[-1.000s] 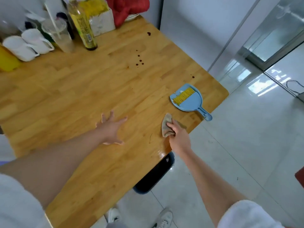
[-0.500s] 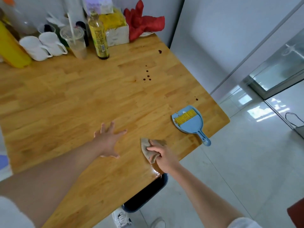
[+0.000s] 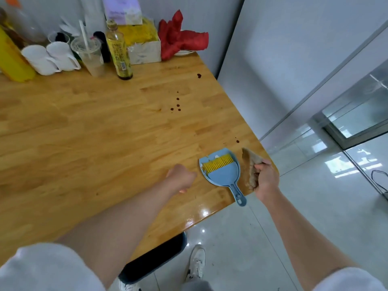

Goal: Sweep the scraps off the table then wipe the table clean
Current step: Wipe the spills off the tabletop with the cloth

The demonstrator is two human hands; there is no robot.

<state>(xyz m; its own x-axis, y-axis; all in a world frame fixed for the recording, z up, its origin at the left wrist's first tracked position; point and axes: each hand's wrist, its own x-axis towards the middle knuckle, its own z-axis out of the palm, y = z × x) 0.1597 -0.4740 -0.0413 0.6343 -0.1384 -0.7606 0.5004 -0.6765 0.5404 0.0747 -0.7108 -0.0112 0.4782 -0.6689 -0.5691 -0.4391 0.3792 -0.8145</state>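
Observation:
On the wooden table (image 3: 88,131) my right hand (image 3: 265,179) grips a crumpled brown cloth (image 3: 249,164) near the table's right corner, just right of the blue dustpan (image 3: 222,173). A yellow brush and small white scraps lie in the dustpan. My left hand (image 3: 181,177) rests on the table left of the dustpan with its fingers curled and nothing in it. Dark brown stain drops (image 3: 177,105) dot the wood farther back, one larger spot (image 3: 199,75) near the far edge and another (image 3: 237,141) just beyond the cloth.
Along the back stand white mugs (image 3: 50,58), a plastic cup with a straw (image 3: 89,55), a bottle (image 3: 119,51), a yellow container (image 3: 10,57), a white box (image 3: 144,50) and red cloth (image 3: 180,38). A dark bin (image 3: 153,257) sits under the table's front edge.
My right hand has carried the cloth from the front edge to the right of the dustpan. My left hand has moved right toward the dustpan and curled its fingers from spread flat.

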